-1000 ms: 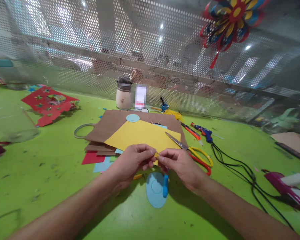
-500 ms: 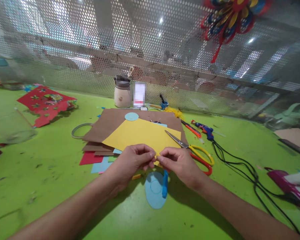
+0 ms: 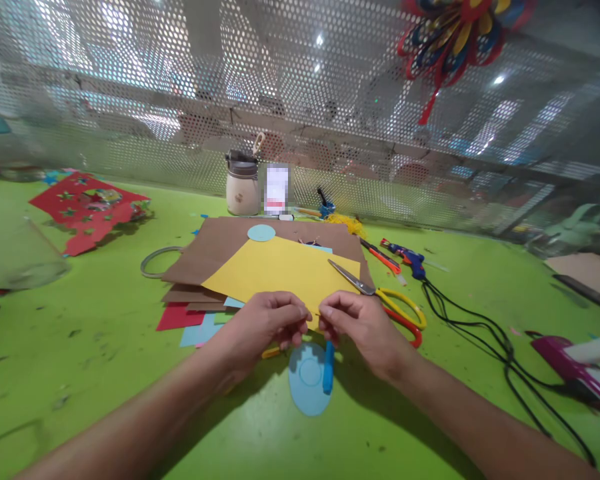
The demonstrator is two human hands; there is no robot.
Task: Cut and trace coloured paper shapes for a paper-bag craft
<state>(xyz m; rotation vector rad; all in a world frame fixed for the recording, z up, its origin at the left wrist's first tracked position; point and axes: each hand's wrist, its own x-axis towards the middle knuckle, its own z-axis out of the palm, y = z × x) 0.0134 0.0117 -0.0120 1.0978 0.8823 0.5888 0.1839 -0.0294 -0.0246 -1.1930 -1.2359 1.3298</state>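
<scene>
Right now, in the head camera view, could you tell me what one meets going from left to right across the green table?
Red star-cut paper → grey ring → left hand → right hand → scissors → blue glue gun → black cables → purple tool.

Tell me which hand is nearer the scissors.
Right. The right hand sits just beside the scissors, close to their yellow handles; the left hand lies farther off, beyond the right hand.

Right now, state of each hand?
Left hand: closed, fingertips pinched on a small yellow piece between both hands.
Right hand: closed, pinching the same piece; a blue pen juts below it.
</scene>
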